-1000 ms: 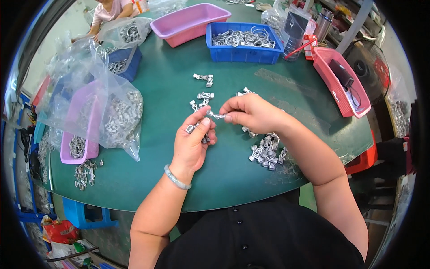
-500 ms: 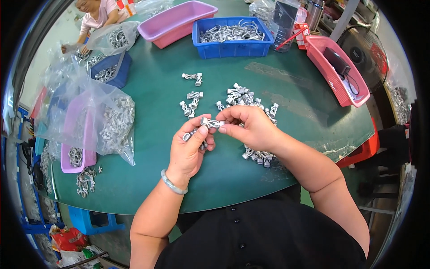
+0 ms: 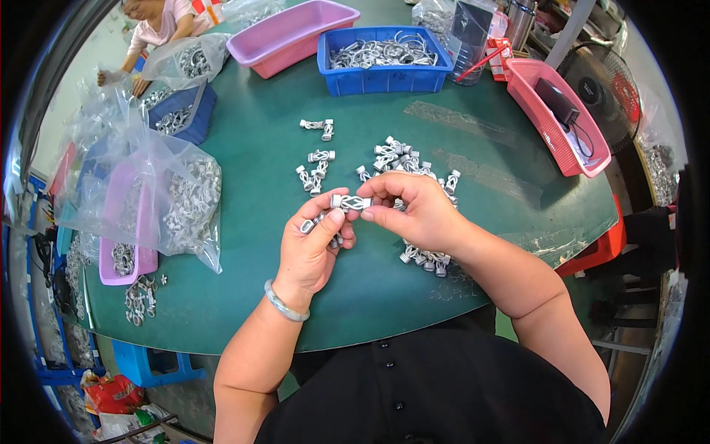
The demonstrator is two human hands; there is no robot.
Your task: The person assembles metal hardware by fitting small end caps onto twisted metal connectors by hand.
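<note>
Pinching a silver link [image 3: 351,202] by both ends above the table [image 3: 251,170]: left hand [image 3: 305,248] also cradles more pieces [image 3: 308,226], right hand [image 3: 416,211] narrow. I'd call it two-handed handling; next needs one pinch eased.

The left hand [image 3: 309,248] partly hides silver pieces [image 3: 308,226] in its grasp, perhaps several; the right hand [image 3: 416,211] covers part of the metal pile [image 3: 399,155]; the upper edge crops a co-worker [image 3: 164,28].

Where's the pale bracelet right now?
In the head view, the bracelet is left of centre, around the left wrist, just below the left hand, which holds silvery pieces.
</note>
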